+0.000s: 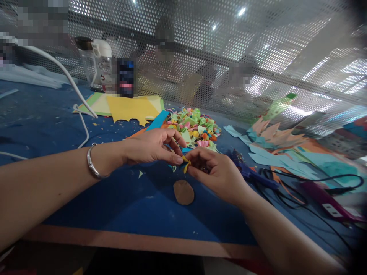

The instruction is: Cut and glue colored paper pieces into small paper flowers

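Between my two hands is a small folded piece of yellow paper [186, 166], held just above the blue table. My right hand [213, 168] pinches it between thumb and fingertips. From the other side, the thumb and fingers of my left hand [160, 147] close in at its upper edge. A brown cardboard oval [184, 192] lies flat on the table just below the hands. Behind them rises a heap of small colored paper pieces [197, 126] in green, pink, yellow and orange.
Yellow and green paper sheets [134, 107] lie at the back left, near two bottles [104, 65] and a phone [126, 78]. Rightward are a blue glue gun [255, 175], black cables, a purple power strip [323, 200] and light-blue paper strips [269, 156]. A white cable [63, 68] arches at left.
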`<state>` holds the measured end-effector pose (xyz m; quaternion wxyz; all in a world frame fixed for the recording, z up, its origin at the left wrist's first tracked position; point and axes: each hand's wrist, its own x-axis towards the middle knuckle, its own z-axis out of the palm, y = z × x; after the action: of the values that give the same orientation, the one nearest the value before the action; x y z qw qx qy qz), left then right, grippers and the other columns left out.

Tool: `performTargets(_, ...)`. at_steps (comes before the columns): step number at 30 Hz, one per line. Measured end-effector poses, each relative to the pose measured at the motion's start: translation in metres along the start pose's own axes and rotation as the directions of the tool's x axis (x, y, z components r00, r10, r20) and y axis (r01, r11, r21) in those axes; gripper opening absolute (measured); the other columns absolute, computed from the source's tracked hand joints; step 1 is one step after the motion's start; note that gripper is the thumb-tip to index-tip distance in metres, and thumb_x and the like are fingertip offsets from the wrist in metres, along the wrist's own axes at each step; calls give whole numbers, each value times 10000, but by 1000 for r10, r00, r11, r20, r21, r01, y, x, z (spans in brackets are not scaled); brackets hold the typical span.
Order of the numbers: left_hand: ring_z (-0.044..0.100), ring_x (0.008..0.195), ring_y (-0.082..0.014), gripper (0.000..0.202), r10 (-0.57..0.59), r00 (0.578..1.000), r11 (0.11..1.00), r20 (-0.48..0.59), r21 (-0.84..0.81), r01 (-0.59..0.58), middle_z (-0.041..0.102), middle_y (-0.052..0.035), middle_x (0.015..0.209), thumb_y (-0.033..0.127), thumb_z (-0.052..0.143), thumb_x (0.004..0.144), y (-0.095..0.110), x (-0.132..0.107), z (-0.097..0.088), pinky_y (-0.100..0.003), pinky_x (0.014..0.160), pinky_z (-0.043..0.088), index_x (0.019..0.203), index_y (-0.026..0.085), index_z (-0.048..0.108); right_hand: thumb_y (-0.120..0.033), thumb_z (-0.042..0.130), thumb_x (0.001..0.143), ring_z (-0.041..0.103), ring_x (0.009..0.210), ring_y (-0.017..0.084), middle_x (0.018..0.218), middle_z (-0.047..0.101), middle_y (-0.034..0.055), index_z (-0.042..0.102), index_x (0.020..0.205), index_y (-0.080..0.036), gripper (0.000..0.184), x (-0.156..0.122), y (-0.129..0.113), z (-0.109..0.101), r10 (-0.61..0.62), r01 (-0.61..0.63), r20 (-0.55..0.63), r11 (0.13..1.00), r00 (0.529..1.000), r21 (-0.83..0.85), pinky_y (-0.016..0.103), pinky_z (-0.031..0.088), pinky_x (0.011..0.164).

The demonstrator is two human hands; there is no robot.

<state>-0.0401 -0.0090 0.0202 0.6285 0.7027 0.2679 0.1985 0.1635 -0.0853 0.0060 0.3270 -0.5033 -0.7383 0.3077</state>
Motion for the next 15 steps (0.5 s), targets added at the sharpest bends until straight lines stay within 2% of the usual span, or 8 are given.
performTargets(4,642,815,-125,335,17,1000,1000,-10,26,-17,639,-43,971,175,753,733,-1,1,-1,-308,795,534,1019,152,580,-212,601,806,543,588,113,704,624,-13,627,899,-192,99,1,0,0,-10,10,-3,1000,1000,-1,246,452,557)
performTargets(8,641,774,-110,273,125,992,977,-27,176,-118,654,-34,994,218,737,755,-3,0,0,-265,724,527,985,170,597,-209,596,807,541,587,113,698,614,-17,623,913,-190,111,2,2,0,-16,15,-10,1000,1000,-15,245,446,559)
performTargets(11,640,728,-100,140,212,976,917,-52,356,-180,661,6,900,218,681,790,-3,-2,3,-233,658,500,912,189,617,-202,587,810,538,592,115,696,606,-19,617,903,-194,98,2,2,-1,-29,28,-21,999,999,-38,244,437,560)
performTargets(15,647,747,-108,78,329,943,823,-41,502,-265,640,14,863,136,609,784,1,-7,10,-247,689,518,844,183,629,-185,578,811,508,572,106,661,566,-33,599,851,-199,47,1,0,-2,-53,52,-16,997,998,-63,232,405,535)
